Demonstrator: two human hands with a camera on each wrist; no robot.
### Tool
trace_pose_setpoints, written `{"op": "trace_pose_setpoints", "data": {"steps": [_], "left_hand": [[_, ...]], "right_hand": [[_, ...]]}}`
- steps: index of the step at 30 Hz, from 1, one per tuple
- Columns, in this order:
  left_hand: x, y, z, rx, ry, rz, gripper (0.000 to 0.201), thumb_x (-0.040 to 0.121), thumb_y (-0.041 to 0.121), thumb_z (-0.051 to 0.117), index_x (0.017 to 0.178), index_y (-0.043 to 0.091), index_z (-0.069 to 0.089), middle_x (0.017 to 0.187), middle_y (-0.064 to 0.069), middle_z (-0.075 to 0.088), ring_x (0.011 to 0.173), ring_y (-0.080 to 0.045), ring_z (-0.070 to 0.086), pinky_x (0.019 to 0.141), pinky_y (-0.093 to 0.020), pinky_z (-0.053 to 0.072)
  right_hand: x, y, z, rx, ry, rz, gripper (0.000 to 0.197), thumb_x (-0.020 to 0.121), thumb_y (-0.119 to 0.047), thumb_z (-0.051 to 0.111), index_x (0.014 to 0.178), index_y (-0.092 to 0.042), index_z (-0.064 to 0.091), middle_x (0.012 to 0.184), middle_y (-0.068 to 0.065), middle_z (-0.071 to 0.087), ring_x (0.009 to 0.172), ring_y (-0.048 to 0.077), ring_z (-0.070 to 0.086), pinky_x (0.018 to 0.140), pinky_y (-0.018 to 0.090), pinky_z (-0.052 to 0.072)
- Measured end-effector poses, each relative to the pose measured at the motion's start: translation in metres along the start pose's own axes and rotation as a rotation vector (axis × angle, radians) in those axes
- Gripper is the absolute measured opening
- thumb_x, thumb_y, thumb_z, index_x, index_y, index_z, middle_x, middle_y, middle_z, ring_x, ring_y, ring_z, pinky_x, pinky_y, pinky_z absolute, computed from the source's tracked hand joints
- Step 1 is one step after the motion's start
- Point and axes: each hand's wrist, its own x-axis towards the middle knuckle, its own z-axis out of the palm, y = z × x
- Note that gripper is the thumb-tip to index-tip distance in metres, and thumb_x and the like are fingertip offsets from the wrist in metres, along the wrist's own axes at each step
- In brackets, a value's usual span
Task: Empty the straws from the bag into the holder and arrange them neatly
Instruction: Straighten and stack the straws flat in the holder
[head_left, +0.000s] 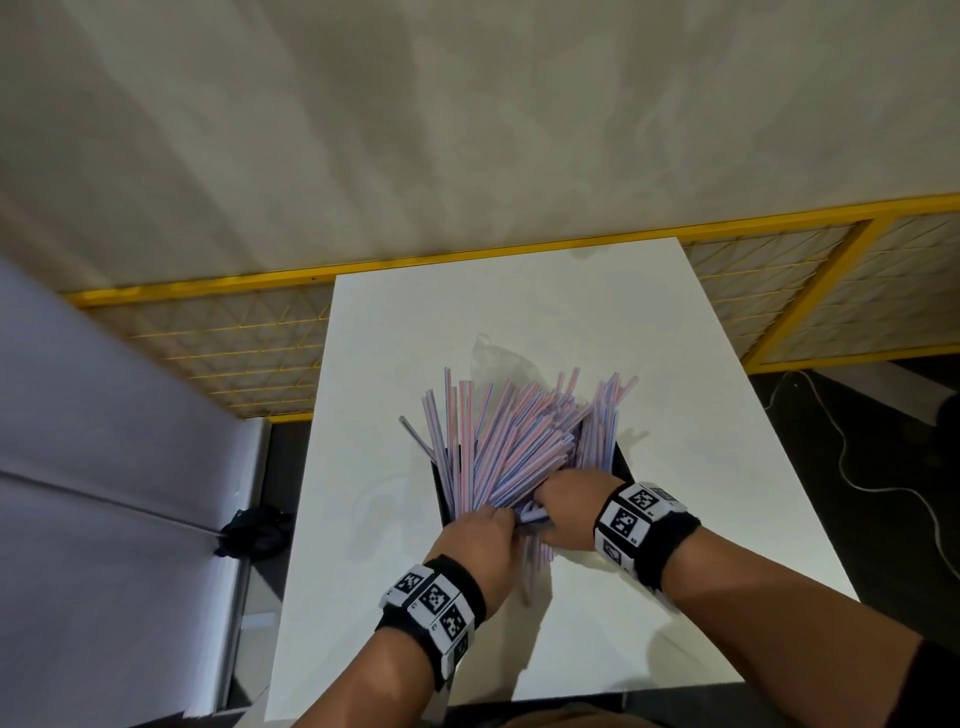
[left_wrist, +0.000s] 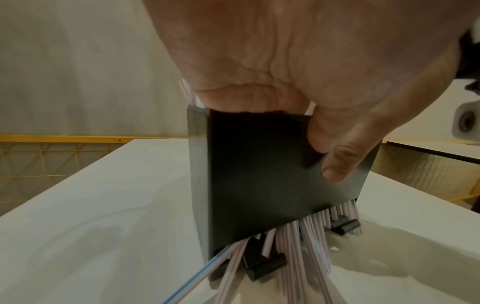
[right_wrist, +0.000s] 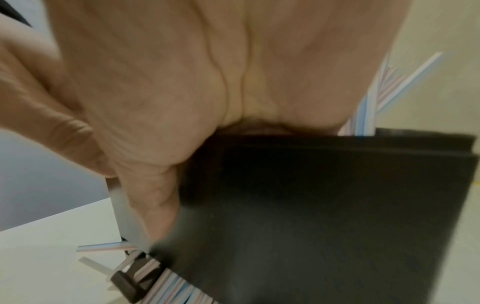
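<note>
Nearest, the left hand (head_left: 480, 545) and right hand (head_left: 569, 501) meet at the near rim of the black holder (left_wrist: 259, 174) on the white surface (head_left: 395, 364), each with fingers curled over the rim among the straws (head_left: 514, 436) and thumb pressed on the outer wall. The striped straws fan out unevenly from the top, and more poke out beneath the holder's base. Just beyond lies the clear bag (head_left: 498, 358), crumpled on the surface.

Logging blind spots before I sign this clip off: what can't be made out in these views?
- Left hand fingertips: head view, buried among the straws.
- Right hand grip: right wrist view, motion-blurred; head view shows only its back.
- Holder interior: every view, hidden by straws and hands.
- Clear bag: head view, faint, partly behind straws; whether it is empty is unclear.
</note>
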Motion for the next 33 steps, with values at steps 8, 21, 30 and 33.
{"op": "trace_pose_setpoints", "data": {"steps": [8,21,30,33], "left_hand": [[0.005,0.0,0.0,-0.08,0.013,0.023,0.031,0.105,0.038,0.036,0.116,0.018,0.057,0.114,-0.007,0.067,0.101,-0.029,0.063,0.086,-0.04,0.052],[0.011,0.002,-0.006,-0.162,-0.016,0.045,0.039,0.101,0.039,0.043,0.13,0.017,0.057,0.13,-0.007,0.06,0.115,-0.026,0.059,0.099,-0.036,0.049],[0.012,0.001,-0.006,-0.194,-0.013,0.025,0.044,0.104,0.033,0.041,0.144,0.014,0.043,0.146,-0.006,0.042,0.117,-0.028,0.058,0.1,-0.038,0.047],[0.011,-0.001,-0.012,-0.195,0.002,0.043,0.038,0.105,0.032,0.044,0.139,0.016,0.049,0.137,-0.007,0.05,0.117,-0.026,0.056,0.102,-0.036,0.044]], "right_hand": [[-0.005,-0.003,-0.01,0.017,0.149,-0.111,0.036,0.09,-0.042,0.061,0.116,-0.017,0.059,0.118,0.007,0.064,0.107,0.031,0.063,0.092,0.043,0.051],[-0.008,-0.005,-0.013,0.173,0.149,-0.145,0.033,0.091,-0.028,0.062,0.122,-0.021,0.058,0.121,0.003,0.064,0.109,0.026,0.062,0.09,0.039,0.053],[-0.006,-0.001,-0.009,0.048,0.145,-0.13,0.023,0.089,-0.028,0.059,0.11,-0.022,0.065,0.105,0.003,0.071,0.098,0.029,0.065,0.088,0.043,0.053],[-0.014,0.002,-0.009,0.148,0.25,-0.176,0.023,0.089,-0.035,0.061,0.107,-0.023,0.068,0.102,-0.001,0.067,0.097,0.023,0.062,0.087,0.04,0.051]]}}
